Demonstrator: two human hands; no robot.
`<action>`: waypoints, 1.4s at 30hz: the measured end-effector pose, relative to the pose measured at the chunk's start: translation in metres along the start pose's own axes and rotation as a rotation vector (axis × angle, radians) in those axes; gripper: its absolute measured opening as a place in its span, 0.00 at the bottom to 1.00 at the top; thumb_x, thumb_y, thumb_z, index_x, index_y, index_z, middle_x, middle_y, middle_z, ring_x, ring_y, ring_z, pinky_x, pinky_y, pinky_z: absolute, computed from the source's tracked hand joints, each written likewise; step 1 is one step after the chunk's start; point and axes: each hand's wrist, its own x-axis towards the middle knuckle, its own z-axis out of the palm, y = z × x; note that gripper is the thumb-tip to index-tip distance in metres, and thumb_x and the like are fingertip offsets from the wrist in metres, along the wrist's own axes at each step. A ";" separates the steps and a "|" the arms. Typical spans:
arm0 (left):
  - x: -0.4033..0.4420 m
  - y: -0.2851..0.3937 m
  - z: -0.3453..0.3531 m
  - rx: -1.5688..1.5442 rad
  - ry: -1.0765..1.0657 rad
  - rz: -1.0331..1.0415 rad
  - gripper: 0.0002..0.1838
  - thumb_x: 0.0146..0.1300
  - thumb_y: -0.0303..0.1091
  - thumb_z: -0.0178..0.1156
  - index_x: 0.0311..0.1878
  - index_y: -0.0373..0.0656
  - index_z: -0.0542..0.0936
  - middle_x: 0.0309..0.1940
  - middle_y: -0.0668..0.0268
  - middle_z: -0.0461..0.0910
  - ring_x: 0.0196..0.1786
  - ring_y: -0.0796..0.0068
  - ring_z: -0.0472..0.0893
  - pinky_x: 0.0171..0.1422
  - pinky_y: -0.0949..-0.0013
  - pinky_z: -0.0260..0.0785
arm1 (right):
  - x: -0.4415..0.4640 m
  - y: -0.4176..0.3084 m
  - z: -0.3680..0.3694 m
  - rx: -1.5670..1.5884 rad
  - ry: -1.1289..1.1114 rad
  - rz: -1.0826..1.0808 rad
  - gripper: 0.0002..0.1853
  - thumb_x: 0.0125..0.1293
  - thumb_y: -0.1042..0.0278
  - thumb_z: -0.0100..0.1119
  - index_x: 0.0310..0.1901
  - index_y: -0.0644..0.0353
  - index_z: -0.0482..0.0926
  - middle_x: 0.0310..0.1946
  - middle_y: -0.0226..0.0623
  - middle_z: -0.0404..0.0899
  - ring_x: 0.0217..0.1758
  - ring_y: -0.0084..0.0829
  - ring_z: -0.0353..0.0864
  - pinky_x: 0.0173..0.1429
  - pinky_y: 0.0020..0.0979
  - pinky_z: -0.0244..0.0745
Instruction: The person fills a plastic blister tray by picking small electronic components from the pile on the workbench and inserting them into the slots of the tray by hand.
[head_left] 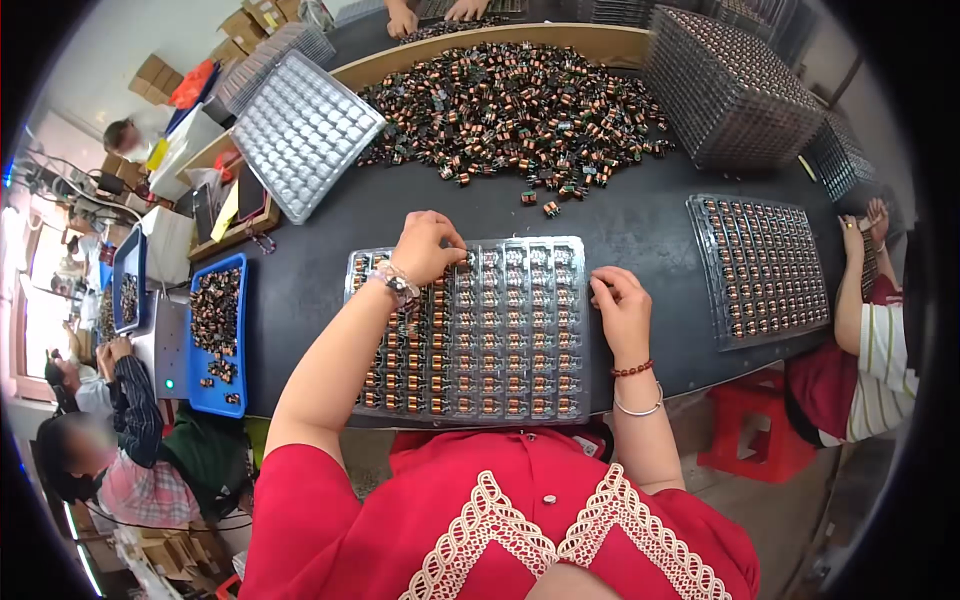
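Observation:
A clear plastic tray [585,400] lies on the dark table before me, with rows of small copper-wound parts in its pockets. Over the tray's upper left part is my left hand [428,248], its thumb and fingertips pinched on a copper-wound part [460,262] at the upper pockets. My right hand [622,305] rests beside the tray's right edge, fingers bent and close together; whether anything is between them is hidden. Beyond the tray spreads a large heap of loose copper-wound parts [520,110].
An empty-pocketed tray [305,135] leans at the upper left. Blue bins [243,330] of parts stand left. A filled tray [765,265] and tall tray stacks [730,95] are on the right. Other people sit left and right; a co-worker's hands [403,20] show at the top.

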 end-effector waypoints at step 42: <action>-0.105 0.011 -0.018 0.084 0.090 -0.015 0.08 0.55 0.27 0.62 0.40 0.38 0.82 0.37 0.56 0.77 0.44 0.53 0.78 0.50 0.58 0.71 | 0.052 -0.019 0.015 -0.353 -0.215 -0.457 0.10 0.55 0.69 0.67 0.41 0.54 0.85 0.42 0.28 0.83 0.44 0.31 0.80 0.46 0.31 0.77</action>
